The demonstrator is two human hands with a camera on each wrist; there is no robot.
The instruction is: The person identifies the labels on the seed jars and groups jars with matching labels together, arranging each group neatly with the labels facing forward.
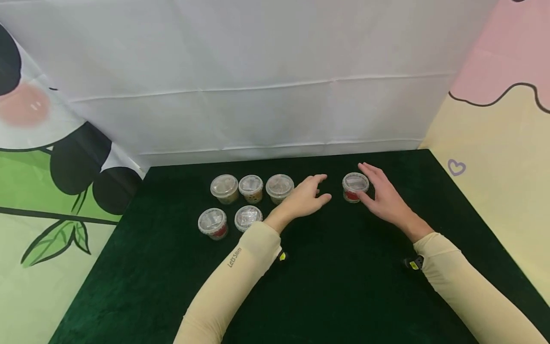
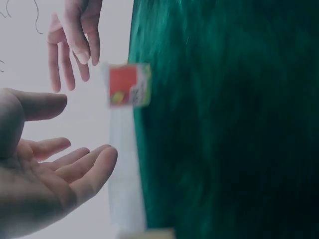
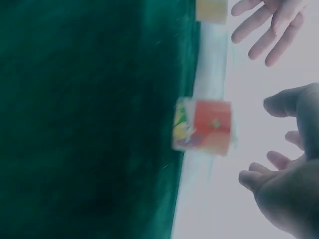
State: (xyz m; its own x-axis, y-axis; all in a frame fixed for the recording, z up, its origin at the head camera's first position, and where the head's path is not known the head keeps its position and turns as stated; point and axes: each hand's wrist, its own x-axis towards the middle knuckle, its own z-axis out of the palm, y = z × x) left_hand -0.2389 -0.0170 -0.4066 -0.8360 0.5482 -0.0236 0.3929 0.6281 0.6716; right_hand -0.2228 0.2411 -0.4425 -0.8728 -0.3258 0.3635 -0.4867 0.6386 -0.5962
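A small lidded plastic cup with a red label (image 1: 352,196) stands on the green cloth, apart from the others. Beside it on the right, my right hand (image 1: 384,199) hovers with fingers extended and thumb overlapping its edge in the head view. To its left, my left hand (image 1: 302,197) reaches out with fingers and thumb spread and nothing between them. The right wrist view shows the same cup (image 3: 212,127) left of the right hand (image 3: 294,164). In the left wrist view the cup (image 2: 128,84) stands beyond the left hand (image 2: 65,169).
More lidded cups stand left of the left hand: a back row with three, including one (image 1: 280,187) near that hand. In front are a red-labelled cup (image 1: 213,223) and another (image 1: 248,218) partly hidden by the left forearm. A white curtain (image 1: 275,114) hangs behind the table.
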